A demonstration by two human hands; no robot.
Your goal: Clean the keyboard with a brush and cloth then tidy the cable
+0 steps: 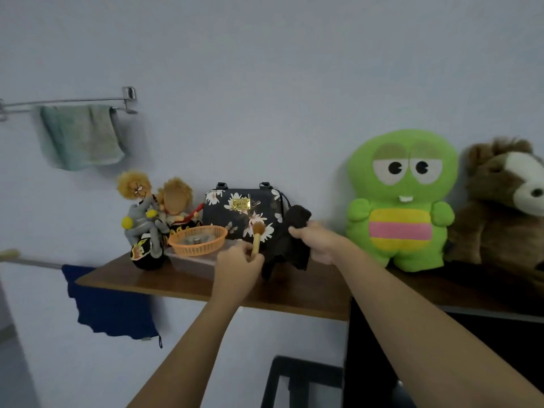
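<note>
Left hand: our left hand point(240, 257) is closed around the lower handle of a small wooden brush point(257, 237), pinched between thumb and fingers.

Brush axis: the handle stands nearly upright, tan bristles at the top, in front of the floral handbag point(244, 212).

Right hand: our right hand point(316, 241) is clenched on a dark cloth point(290, 245), gripping it near the upper part; the rest hangs down in loose folds, its lower end at or just above the shelf, we cannot tell which.

Cloth and brush: the cloth hangs just to the right of the brush, the two hands near each other but not touching.

Shelf: both tools are held over a brown wooden shelf point(294, 293) against the wall, with an orange basket point(196, 240) just left of our left hand and a green plush toy point(401, 198) to the right.

Keyboard: not in view from here; nor is its cable.

Stage, as we judge it: both tools are in hand and nothing shows cleaning begun or finished; we cannot tell whether we are fetching or returning them.

Relation that matters next: the keyboard must lie somewhere away from this shelf, probably lower and nearer to us, so both arms would draw back and down.

Which hand leads: the brush comes first in the task, so we expect the left hand to work first, tipping the bristles downward.

Risk: the trailing cloth could drag across the handbag or basket as we pull away.
</note>
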